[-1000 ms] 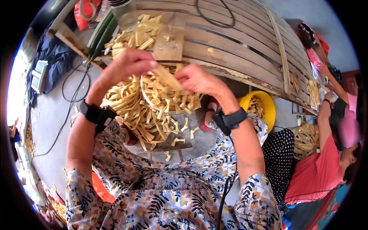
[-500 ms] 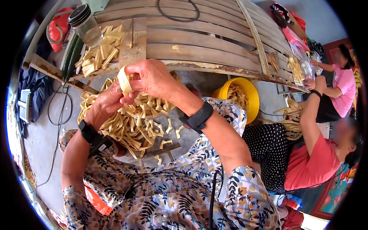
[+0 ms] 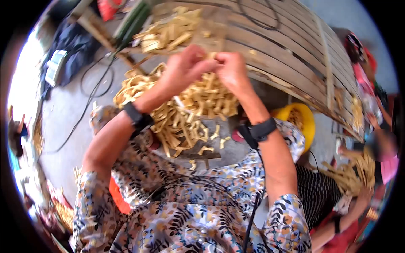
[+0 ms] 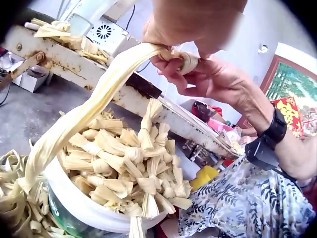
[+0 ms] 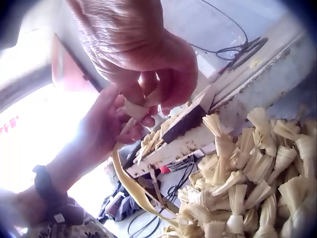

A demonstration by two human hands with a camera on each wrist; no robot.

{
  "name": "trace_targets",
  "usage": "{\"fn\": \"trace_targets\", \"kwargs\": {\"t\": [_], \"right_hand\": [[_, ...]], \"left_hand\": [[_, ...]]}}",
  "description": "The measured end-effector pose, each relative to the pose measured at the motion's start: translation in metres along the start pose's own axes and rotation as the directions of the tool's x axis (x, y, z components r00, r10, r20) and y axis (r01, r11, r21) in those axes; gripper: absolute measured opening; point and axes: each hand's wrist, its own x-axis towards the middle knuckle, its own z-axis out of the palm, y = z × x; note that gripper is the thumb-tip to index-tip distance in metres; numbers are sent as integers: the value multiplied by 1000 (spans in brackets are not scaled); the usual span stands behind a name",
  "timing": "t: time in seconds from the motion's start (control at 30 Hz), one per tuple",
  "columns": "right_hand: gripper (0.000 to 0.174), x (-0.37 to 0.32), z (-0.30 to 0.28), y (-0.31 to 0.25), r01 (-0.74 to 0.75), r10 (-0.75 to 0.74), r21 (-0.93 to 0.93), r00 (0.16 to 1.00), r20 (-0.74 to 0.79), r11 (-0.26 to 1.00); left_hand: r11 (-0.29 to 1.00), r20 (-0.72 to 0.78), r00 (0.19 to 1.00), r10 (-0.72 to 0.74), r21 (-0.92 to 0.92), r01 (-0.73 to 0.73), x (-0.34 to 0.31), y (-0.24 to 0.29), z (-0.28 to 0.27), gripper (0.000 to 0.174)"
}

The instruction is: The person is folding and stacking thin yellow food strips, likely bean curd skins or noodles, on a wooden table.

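In front of me, over the heap, my left hand and right hand meet with fingertips close together. Between them they pinch a long, pale yellow tofu-skin strip. One end is looped around near the right fingers, and the rest hangs down toward the pile of loose strips. Part of the loop is hidden behind the fingers. Below the hands stands a white-rimmed bucket, heaped with knotted tofu-skin pieces.
A slatted wooden bench spans the far side, with cut pieces on its left end. A yellow bucket stands to the right. Several knots lie by my feet. Another person's arm is at right; a cable crosses the floor.
The stretched strip was turned into a loop half a second ago, with the right hand crossing over toward the left. Now the hands are side by side again, fingertips together.
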Motion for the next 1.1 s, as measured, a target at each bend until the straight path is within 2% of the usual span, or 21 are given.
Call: {"fn": "trace_targets", "kwargs": {"t": [0.03,0.07,0.13,0.23,0.33,0.37,0.47,0.5,0.6,0.7,0.73,0.8,0.87,0.9,1.0,1.1], "right_hand": [[10,-1,4,2,39,-42,-52,997,-59,998],[11,-2,6,-3,120,-132,-117,986,-98,986],[8,-3,15,-1,222,-224,-36,958,-179,974],[7,-5,11,-6,299,-274,91,937,-215,950],[6,-2,3,-20,190,-80,539,972,-222,820],[7,0,1,-20,147,-6,637,976,-219,757],[11,8,-20,-29,-103,384,813,910,-156,573],[14,9,-26,-23,-34,333,845,927,-173,533],[15,7,-28,-11,-63,358,834,919,-166,548],[13,8,-30,-5,-206,320,761,947,-2,615],[13,6,-29,-4,-257,310,727,949,64,637],[11,3,-28,-4,-277,309,631,949,61,725],[10,3,-27,-4,-291,304,531,950,65,796],[11,3,-26,-4,-251,283,549,959,28,797],[21,0,-24,-13,-266,280,578,958,66,772],[19,-4,-16,-22,-326,302,577,943,141,749]], "left_hand": [[995,-15,999,-44,92,45,0,2,2,24],[990,-54,999,7,138,1,1,-6,3,24],[976,-48,999,23,216,-12,0,-6,0,20],[981,-86,978,-191,-53,187,1,1,-5,16],[820,10,950,-312,-503,274,7,7,-12,13],[821,-3,956,-294,-512,251,1,12,-8,17],[613,146,947,-286,-732,298,-5,7,-10,24],[701,132,939,-317,-634,325,-6,17,-11,27],[810,162,944,-288,-485,330,-4,7,-13,27],[714,326,902,-284,-556,426,-7,-1,-26,27],[725,328,900,-287,-540,428,-8,-4,-26,28],[748,333,899,-283,-510,424,-8,-7,-24,28],[797,302,914,-272,-462,390,-7,-6,-23,28],[821,287,921,-264,-434,371,-7,-5,-22,27],[915,229,957,-176,-322,245,-8,-8,-21,27],[946,197,967,-161,-247,208,-9,-5,-24,26]]}}
